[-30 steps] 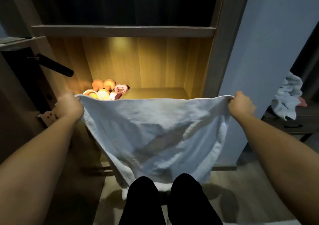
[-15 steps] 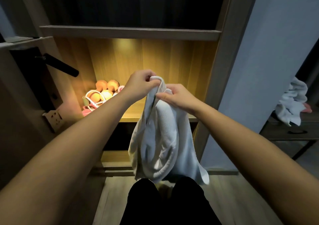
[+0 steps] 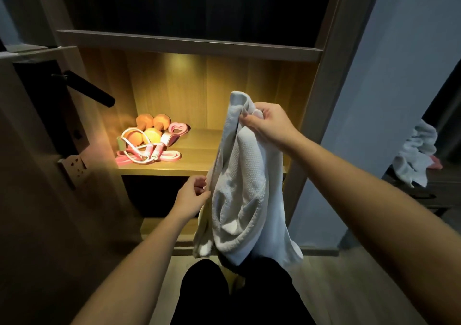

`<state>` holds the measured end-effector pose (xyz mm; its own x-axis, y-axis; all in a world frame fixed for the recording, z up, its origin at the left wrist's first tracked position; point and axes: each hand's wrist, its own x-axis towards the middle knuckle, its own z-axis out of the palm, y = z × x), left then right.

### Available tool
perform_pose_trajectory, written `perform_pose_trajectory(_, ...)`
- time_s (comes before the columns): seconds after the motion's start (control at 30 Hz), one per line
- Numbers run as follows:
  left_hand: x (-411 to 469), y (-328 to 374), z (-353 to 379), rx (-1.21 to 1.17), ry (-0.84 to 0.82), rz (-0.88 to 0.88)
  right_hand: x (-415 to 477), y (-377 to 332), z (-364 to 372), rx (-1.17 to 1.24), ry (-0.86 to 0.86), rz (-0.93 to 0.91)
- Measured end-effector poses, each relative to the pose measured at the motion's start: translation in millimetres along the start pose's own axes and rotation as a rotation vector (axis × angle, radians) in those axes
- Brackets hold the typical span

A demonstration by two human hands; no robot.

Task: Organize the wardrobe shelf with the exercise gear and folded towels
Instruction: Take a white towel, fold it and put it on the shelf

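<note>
Before the lit wooden wardrobe shelf, a white waffle-textured towel hangs doubled over in the air. The right hand grips its bunched top in curled fingers, while the left hand, lower down, pinches its left edge between thumb and fingers. At the shelf's left end lie orange dumbbells and a pink-and-white skipping rope tangled with pink bands, and another pale crumpled towel sits on a dark cabinet well off to the right.
</note>
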<state>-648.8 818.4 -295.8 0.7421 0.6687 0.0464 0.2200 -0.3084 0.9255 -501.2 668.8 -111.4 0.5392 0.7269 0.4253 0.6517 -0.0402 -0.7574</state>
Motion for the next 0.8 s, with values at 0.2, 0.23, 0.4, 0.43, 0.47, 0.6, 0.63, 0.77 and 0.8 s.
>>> perform_pose_trajectory(0.2, 17, 22, 20, 0.196, 0.085, 0.064, 3, -12, -3, -0.047, 0.034, -0.051)
perform_pose_trajectory(0.23, 19, 23, 23, 0.243, 0.108, 0.041, 4, -14, -6, -0.054, 0.060, -0.056)
perform_pose_trajectory(0.4, 23, -4, 19, 0.422, 0.158, -0.139, 13, -12, -33, -0.067, 0.238, -0.060)
perform_pose_trajectory(0.43, 24, -13, 17, 0.410, 0.180, -0.158, 14, -10, -38, -0.072, 0.268, -0.056)
perform_pose_trajectory(0.47, 24, -19, 16, 0.361, 0.204, -0.175, 15, -9, -41, -0.076, 0.289, -0.056)
perform_pose_trajectory(0.6, 23, -26, 17, 0.055, 0.335, -0.276, 18, -7, -51, -0.068, 0.315, -0.056)
perform_pose_trajectory(0.63, 23, -27, 15, 0.024, 0.382, -0.285, 19, -4, -54, -0.072, 0.323, -0.039)
perform_pose_trajectory(0.77, 12, -42, -11, 0.177, 0.355, -0.137, 21, 20, -68, -0.080, 0.407, 0.096)
perform_pose_trajectory(0.8, 6, -50, -18, 0.262, 0.256, -0.048, 22, 26, -71, -0.077, 0.431, 0.136)
